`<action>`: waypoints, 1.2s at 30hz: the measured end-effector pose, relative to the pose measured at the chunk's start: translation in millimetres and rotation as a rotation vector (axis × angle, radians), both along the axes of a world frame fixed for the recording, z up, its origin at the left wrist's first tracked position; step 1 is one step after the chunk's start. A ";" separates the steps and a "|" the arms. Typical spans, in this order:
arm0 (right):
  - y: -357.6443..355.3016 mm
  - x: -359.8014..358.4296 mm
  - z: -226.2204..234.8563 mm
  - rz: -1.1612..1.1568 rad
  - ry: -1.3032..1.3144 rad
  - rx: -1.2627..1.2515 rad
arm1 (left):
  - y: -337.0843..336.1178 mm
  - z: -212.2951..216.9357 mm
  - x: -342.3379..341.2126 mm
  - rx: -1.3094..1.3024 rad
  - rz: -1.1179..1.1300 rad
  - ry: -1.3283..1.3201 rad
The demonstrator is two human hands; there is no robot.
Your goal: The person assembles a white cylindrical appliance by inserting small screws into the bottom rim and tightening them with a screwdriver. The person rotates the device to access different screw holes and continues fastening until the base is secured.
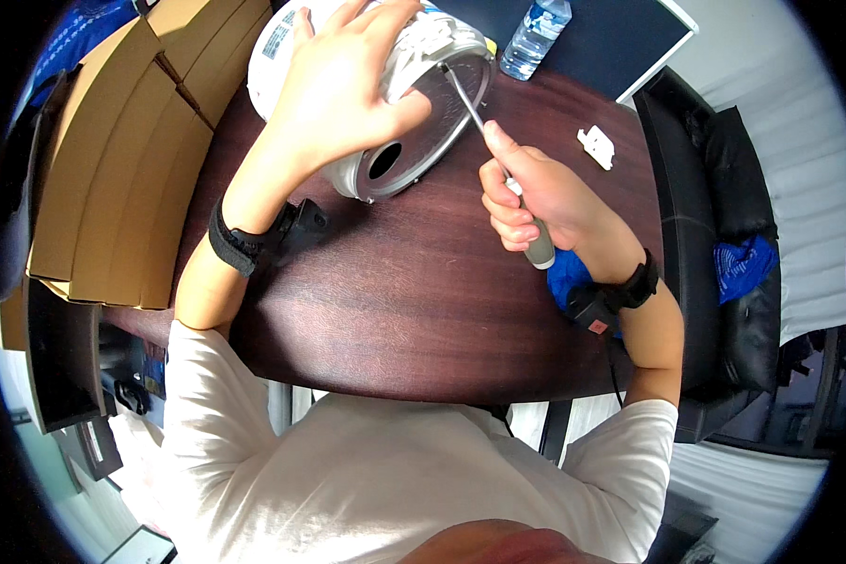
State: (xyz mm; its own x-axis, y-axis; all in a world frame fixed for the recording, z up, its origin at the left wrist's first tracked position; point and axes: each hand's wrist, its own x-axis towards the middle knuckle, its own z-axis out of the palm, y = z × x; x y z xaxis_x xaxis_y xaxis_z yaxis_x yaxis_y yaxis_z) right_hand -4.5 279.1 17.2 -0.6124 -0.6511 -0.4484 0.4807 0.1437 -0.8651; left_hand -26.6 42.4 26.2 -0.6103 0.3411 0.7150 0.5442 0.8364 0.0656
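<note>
A white round appliance (273, 66) lies tipped on its side at the far part of the table, its grey disc-shaped face (421, 141) turned toward me. That face has a dark oval hole, and a white cord (434, 39) lies bunched over the upper side. My left hand (348, 85) rests on the white body with its fingers spread. In my right hand (540, 193) is a screwdriver (540, 246) with a grey handle, the fingers wrapped round it. Its shaft slants up and left, and the tip meets the rim of the disc near the cord. Whether a screw sits there is too small to tell.
On the dark wood table (423, 310) stand brown cardboard boxes (113, 179) at the left and a water bottle (536, 39) at the back. A small white plastic part (596, 148) lies at the right. Something blue (564, 277) shows beneath my right wrist. A black sofa (724, 188) stands beyond.
</note>
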 end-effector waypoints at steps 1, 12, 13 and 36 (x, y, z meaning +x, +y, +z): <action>-0.4 0.5 -1.6 0.004 -0.032 -0.027 | 0.0 0.1 0.3 -0.009 0.007 0.003; 8.3 0.2 -9.0 -0.034 -0.057 -0.196 | -6.2 1.6 4.4 0.054 -0.041 -0.075; 11.0 0.4 -5.0 -0.079 0.020 -0.170 | -9.9 3.1 4.4 0.048 -0.066 -0.098; 35.5 10.4 10.1 -0.253 1.157 0.927 | -29.6 40.7 43.8 -0.009 -0.170 -0.337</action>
State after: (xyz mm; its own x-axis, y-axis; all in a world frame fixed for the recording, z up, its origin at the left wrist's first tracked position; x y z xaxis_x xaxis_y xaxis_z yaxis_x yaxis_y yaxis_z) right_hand 5.9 314.6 27.3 -0.9562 -0.2412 0.1658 -0.2900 0.8574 -0.4252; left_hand 17.2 12.8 66.9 -0.7448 0.4633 0.4802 0.6246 0.7373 0.2574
